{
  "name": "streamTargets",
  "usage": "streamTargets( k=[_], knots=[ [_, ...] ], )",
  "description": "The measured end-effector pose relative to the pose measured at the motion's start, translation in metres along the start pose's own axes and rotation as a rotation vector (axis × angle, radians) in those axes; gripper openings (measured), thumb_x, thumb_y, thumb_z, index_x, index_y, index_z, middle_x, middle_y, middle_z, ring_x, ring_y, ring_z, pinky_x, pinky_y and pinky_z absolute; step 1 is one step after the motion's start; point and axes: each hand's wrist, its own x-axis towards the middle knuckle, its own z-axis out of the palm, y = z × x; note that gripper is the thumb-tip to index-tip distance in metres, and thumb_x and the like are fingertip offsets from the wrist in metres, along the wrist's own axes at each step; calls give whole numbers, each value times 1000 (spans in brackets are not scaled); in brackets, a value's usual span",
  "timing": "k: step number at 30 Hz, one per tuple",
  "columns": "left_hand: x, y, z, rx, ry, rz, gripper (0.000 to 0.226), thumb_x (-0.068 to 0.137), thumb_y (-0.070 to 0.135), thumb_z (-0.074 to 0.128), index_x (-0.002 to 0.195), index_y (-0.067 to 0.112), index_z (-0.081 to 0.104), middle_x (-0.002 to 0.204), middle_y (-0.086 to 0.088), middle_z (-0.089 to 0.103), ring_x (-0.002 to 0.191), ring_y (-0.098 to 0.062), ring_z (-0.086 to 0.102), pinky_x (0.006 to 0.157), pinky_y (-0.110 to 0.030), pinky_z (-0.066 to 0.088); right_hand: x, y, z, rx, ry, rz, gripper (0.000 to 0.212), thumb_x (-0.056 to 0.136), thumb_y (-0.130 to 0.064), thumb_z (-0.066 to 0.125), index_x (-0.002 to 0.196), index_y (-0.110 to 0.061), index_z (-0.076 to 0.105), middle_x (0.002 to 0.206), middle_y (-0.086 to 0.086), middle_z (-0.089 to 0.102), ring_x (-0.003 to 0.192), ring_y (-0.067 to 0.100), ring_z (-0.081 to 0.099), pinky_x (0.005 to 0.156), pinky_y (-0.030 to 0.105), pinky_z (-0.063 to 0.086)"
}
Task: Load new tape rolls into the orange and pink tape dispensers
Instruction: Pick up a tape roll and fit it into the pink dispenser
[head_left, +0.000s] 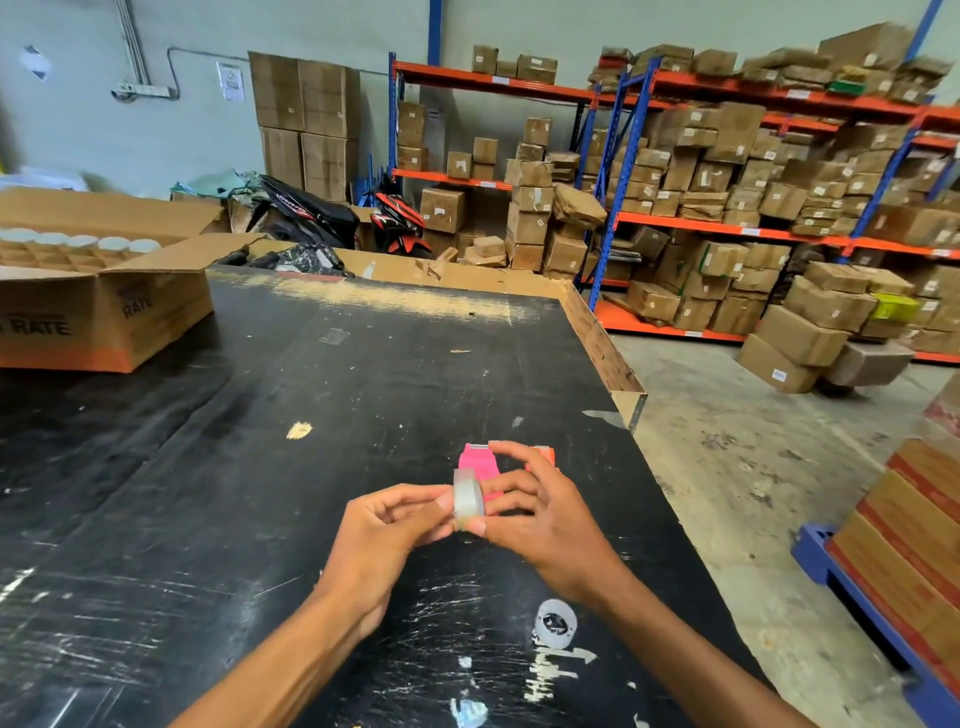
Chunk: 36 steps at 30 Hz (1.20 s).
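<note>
A clear tape roll (468, 499) is held upright on edge between both hands, above the black table (311, 415). My left hand (384, 535) pinches its left side with thumb and fingertips. My right hand (540, 519) grips its right side, thumb under the roll. Just behind the hands lie the pink tape dispenser (479, 462) and the orange tape dispenser (544, 454), side by side on the table; my right fingers hide most of the orange one. A second clear tape roll (555, 623) lies flat on the table near my right forearm.
An open cardboard box (104, 312) holding several tape rolls stands at the table's far left. The table's right edge (644, 467) drops to a concrete floor. Stacked boxes on a blue pallet (857, 587) stand at the right; shelving full of cartons lines the back.
</note>
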Motion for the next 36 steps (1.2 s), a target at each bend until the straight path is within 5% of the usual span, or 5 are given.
streamTargets(
  k=[11,20,28,32,36],
  knots=[
    [3,2,17,44,-7,19,17,88,3,59,92,-2,75,92,-15,78,86,-22,74,82,-28,58,3,3,-6,-125,77,-146,64,73,-12,81,120,-39,46,108,6,65,95,15,67,82,23,57],
    [12,8,24,380,23,110,11,75,16,78,82,9,78,73,-12,78,76,-27,75,79,-35,59,11,7,-3,-313,24,-210,71,75,-13,79,129,-34,39,94,-48,56,96,-10,62,84,10,50],
    [28,-3,24,471,69,121,10,74,17,79,74,7,77,66,-13,76,64,-21,72,77,-40,60,18,16,0,-395,46,-161,62,77,-21,76,129,-31,44,93,-29,58,95,0,62,89,26,53],
    [42,-5,23,469,-44,69,25,82,27,67,73,6,76,79,-18,77,83,-33,74,88,-44,57,33,22,-3,-427,111,-91,61,74,-28,73,129,-32,45,90,-20,61,84,8,60,85,35,52],
    [62,-7,25,323,-19,-20,25,92,7,52,80,12,73,93,-15,76,90,-26,72,88,-35,57,58,27,-16,-301,145,41,60,72,-18,80,124,-21,51,92,2,67,70,7,58,66,16,51]
  ],
)
